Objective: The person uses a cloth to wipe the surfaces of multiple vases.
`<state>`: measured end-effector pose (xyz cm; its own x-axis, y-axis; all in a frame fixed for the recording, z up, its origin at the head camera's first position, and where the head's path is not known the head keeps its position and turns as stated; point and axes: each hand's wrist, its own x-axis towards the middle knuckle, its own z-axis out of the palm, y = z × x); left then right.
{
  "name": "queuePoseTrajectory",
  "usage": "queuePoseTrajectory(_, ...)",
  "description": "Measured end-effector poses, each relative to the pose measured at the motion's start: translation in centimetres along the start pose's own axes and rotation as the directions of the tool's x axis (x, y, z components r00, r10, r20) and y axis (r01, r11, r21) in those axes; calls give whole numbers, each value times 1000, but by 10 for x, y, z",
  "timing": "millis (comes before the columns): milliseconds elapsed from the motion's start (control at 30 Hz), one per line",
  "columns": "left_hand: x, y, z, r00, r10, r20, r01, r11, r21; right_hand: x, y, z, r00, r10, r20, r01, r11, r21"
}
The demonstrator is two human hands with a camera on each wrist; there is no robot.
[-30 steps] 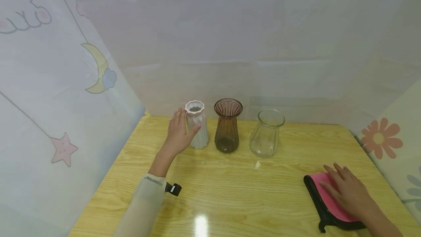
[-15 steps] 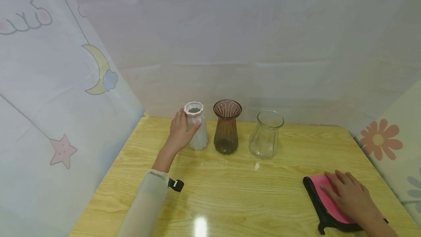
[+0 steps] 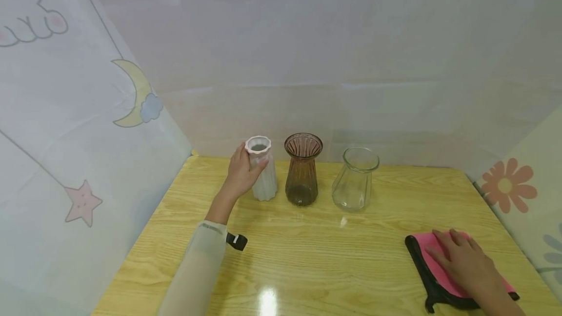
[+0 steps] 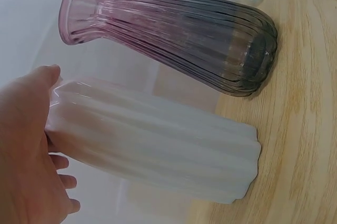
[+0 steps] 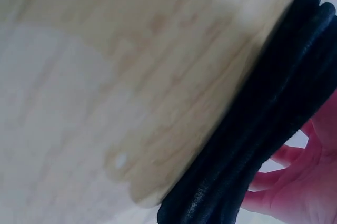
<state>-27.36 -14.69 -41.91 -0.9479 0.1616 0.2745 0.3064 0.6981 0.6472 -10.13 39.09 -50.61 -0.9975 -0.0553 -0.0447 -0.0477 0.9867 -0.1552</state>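
A white ribbed vase (image 3: 265, 179) stands upright on the wooden table at the left of a row. My left hand (image 3: 240, 172) grips it just below its scalloped rim, thumb on the near side and fingers round the far side. In the left wrist view the white vase (image 4: 158, 139) has its base at the tabletop. My right hand (image 3: 470, 262) rests, fingers spread and slightly bent, on a folded pink cloth (image 3: 432, 252) with a thick black border. The black border (image 5: 253, 113) fills much of the right wrist view, with the fingers beyond it.
Beside the white vase stands a purple-brown fluted glass vase (image 3: 301, 179), and right of it a clear glass vase (image 3: 353, 184). The wooden table (image 3: 316, 257) ends at a pale hanging sheet (image 3: 285, 62) behind the vases. Printed sheets enclose both sides.
My left hand has closed round the neck of the white vase, which stays in place. The fingers of my right hand have drawn back a little on the pink cloth.
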Motion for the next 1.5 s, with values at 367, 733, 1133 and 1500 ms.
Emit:
queuePoseTrajectory(367,12,-7,0,997,61,-37,-66,987,-148,7,-6,-9,1000,25,0,-25,1000,11)
queuePoseTrajectory(733,17,-8,0,998,66,4,-62,949,-310,6,-15,-13,999,36,-28,-34,998,56)
queuePoseTrajectory(1133,17,-7,-10,994,-63,86,81,968,-239,-7,-17,-9,977,-18,-212,36,996,84)
queuePoseTrajectory(1500,15,-10,-11,994,-59,89,79,966,-246,-13,-25,-4,776,-257,-576,320,947,8)
